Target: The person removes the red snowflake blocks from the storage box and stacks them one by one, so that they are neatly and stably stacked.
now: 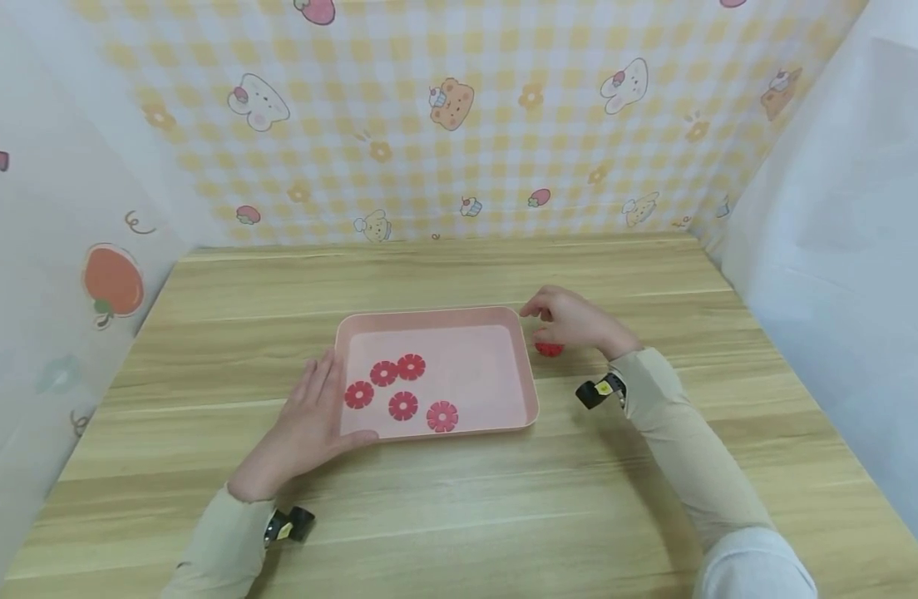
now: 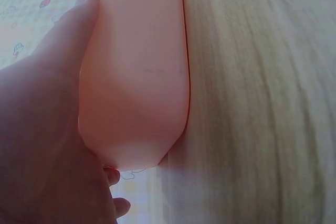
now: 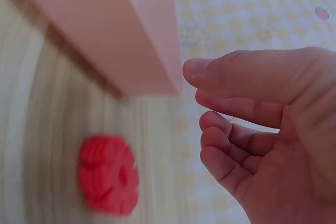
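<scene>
five red-to-pink, flower-shaped, plastic-looking discs: lying flat inside the pale pink, rectangular, plastic-looking tray, gathered toward its left and near sides; the pinkest is by the near wall.
red stack: a short, upright pile of similar red, flower-shaped, plastic-looking discs, on the pale wood-grained table, just outside the tray's right wall.
key relation: the pile is below the right hand and to the near side of its fingertips, partly covered by that hand from the head view; a gap shows between the two from the right wrist.
nearer hand: the right, by far; the left hand is across the tray.
long axis: the tray's runs left to right; the pile is round, with no long side to speak of, its discs layered face up.
right hand pose: reaching in from the right, fingers loosely bent, thumb apart from them, nothing visible between; fingertips near the tray's far right corner.
left hand pose: fingers extended and spread along the tray's left wall, thumb along the near rim, touching the corner between them.
sleeves: beige, both forearms angled inward.
</scene>
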`<state>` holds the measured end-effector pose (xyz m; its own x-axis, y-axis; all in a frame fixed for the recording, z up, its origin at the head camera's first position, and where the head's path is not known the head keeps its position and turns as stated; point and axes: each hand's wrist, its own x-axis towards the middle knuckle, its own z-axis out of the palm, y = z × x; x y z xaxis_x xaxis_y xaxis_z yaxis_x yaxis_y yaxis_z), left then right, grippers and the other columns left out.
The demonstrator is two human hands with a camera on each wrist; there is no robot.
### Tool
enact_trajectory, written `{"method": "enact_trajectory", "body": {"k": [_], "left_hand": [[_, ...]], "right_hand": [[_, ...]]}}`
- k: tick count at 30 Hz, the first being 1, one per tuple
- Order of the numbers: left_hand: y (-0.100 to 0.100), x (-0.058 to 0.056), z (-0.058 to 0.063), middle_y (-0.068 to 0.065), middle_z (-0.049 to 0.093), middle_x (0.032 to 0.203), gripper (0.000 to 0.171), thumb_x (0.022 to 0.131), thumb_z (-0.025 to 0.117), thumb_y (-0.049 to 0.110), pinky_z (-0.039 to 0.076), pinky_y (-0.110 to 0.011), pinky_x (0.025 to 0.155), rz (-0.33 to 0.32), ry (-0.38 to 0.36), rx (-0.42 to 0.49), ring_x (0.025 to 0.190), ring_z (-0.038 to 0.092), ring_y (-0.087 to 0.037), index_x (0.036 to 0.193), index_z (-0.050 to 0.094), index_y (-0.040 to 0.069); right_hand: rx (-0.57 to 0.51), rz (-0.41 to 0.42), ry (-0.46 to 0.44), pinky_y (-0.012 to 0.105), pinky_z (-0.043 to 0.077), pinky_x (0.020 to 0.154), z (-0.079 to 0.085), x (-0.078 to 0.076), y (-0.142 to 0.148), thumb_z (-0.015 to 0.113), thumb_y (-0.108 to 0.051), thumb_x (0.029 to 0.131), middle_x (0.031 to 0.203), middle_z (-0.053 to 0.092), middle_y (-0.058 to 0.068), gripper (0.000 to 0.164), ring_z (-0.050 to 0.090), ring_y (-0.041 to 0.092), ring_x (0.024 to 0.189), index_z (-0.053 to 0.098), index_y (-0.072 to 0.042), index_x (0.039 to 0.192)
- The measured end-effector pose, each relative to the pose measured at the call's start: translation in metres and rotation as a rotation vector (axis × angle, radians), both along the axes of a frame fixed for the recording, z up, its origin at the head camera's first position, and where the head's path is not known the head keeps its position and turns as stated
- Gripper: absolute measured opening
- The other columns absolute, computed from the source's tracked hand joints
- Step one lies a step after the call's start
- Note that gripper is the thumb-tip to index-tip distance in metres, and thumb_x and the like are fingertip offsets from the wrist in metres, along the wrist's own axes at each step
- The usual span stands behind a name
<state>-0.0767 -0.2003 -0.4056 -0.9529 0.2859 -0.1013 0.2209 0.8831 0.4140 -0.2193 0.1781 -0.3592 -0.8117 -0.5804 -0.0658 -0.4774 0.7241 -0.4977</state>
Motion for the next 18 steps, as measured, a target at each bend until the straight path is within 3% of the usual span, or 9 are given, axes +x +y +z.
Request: {"method": "enact_trajectory", "body": {"k": [8, 14, 18], "left_hand": [[-0.001, -0.001, -0.002, -0.026, 0.003, 0.158, 0.12, 0.074, 0.071, 0.06, 0.01, -0.061, 0.115, -0.003, 0.0, 0.006, 0.145, 0.004, -0.044, 0.15, 0.007, -0.006], [-0.001, 0.0, 0.0, -0.027, 0.003, 0.158, 0.119, 0.075, 0.071, 0.06, 0.01, -0.061, 0.115, -0.007, 0.004, 0.015, 0.144, 0.004, -0.045, 0.15, 0.007, -0.006], [-0.001, 0.001, 0.0, -0.027, 0.004, 0.157, 0.119, 0.074, 0.072, 0.059, 0.011, -0.062, 0.115, -0.005, 0.007, 0.015, 0.144, 0.005, -0.045, 0.15, 0.007, -0.006]], "right_hand": [[0.061, 0.059, -0.021, 0.036, 0.05, 0.083, 0.012, -0.003, -0.034, 0.068, -0.013, 0.086, 0.106, 0.065, 0.009, 0.028, 0.056, 0.022, 0.093, 0.068, -0.004, 0.113], [0.049, 0.157, -0.024, 0.032, 0.05, 0.082, 0.007, -0.005, -0.062, 0.068, -0.013, 0.087, 0.102, 0.065, 0.005, 0.025, 0.056, 0.019, 0.091, 0.068, -0.006, 0.111], [0.051, 0.224, -0.078, 0.031, 0.049, 0.084, 0.001, -0.004, -0.082, 0.069, -0.012, 0.086, 0.102, 0.064, 0.006, 0.025, 0.055, 0.019, 0.091, 0.068, -0.006, 0.111]]}}
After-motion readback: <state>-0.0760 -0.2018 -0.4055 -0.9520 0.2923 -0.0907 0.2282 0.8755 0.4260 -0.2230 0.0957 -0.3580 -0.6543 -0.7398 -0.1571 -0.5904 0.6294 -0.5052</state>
